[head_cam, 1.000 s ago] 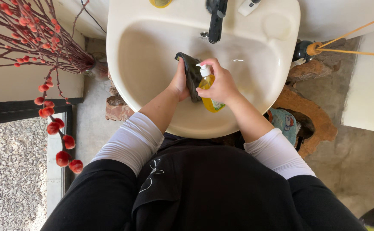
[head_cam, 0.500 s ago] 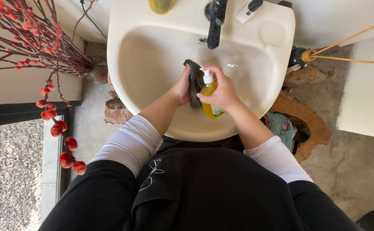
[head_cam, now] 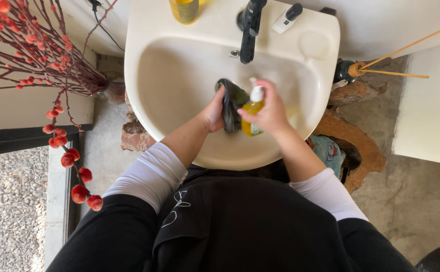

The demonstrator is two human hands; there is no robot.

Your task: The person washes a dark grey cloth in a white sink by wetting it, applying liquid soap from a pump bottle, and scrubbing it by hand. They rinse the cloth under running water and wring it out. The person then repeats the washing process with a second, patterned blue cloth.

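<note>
Yellow soap bottle in right hand, over sink

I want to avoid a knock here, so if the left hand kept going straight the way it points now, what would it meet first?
The left hand points up and to the right, and already grips the dark cloth. Straight past that, it would probably meet the yellow pump bottle held by the right hand, though depth is hard to judge from above.

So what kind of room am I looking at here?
Most likely a washroom or washing corner. A white sink with a black tap, and the right hand holds a soap bottle over the basin.
</note>
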